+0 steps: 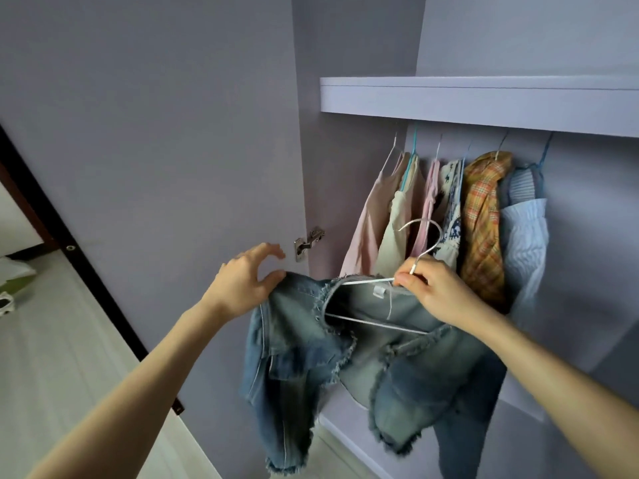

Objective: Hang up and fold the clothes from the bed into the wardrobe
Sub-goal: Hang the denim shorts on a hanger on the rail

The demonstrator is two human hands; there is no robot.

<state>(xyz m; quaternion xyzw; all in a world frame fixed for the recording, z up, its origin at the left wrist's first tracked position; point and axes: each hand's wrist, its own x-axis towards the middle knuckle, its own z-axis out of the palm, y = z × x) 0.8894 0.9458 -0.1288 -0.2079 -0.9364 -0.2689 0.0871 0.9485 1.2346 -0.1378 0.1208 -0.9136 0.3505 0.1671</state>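
The left hand [243,283] is spread open, thumb touching the shoulder of the denim jacket [363,368] (frayed edges), which hangs on a white hanger [377,324] before the open wardrobe [484,98]. The right hand [439,292] pinches the hanger's neck, below the hanging clothes [446,216].

Faded blue frayed denim jacket [380,357] on white wire hanger [420,250], orange plaid shirt [482,219], pale pink dress [366,216], cream top [397,219], light blue striped shirt [525,229], inside lilac wardrobe [484,102].
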